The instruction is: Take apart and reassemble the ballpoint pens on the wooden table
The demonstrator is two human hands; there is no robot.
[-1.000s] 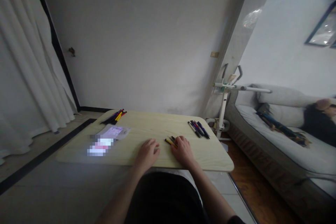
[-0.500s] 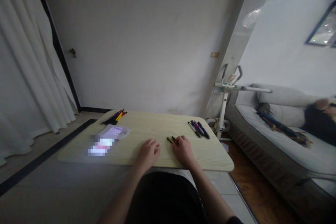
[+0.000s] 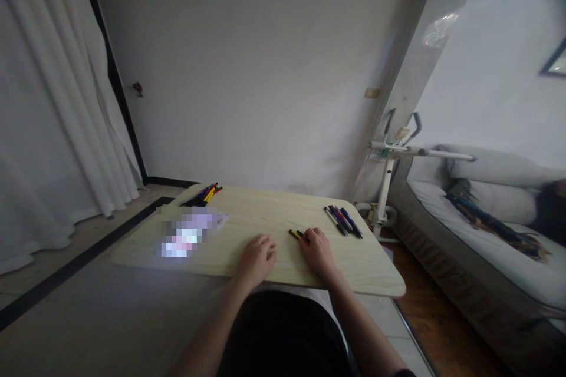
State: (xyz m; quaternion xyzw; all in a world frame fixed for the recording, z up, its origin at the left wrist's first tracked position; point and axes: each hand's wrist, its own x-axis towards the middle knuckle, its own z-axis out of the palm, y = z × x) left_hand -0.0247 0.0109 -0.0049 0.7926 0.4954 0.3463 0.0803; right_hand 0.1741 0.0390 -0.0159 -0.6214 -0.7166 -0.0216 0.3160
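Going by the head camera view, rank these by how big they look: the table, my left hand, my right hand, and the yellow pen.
1. Table
2. Left hand and right hand: too alike to rank
3. Yellow pen, judged by its visible part

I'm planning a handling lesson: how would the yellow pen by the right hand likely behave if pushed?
The yellow pen looks slim and straight, so probably stiff and light. Being narrow, it may roll, though the right hand at its end might check that.
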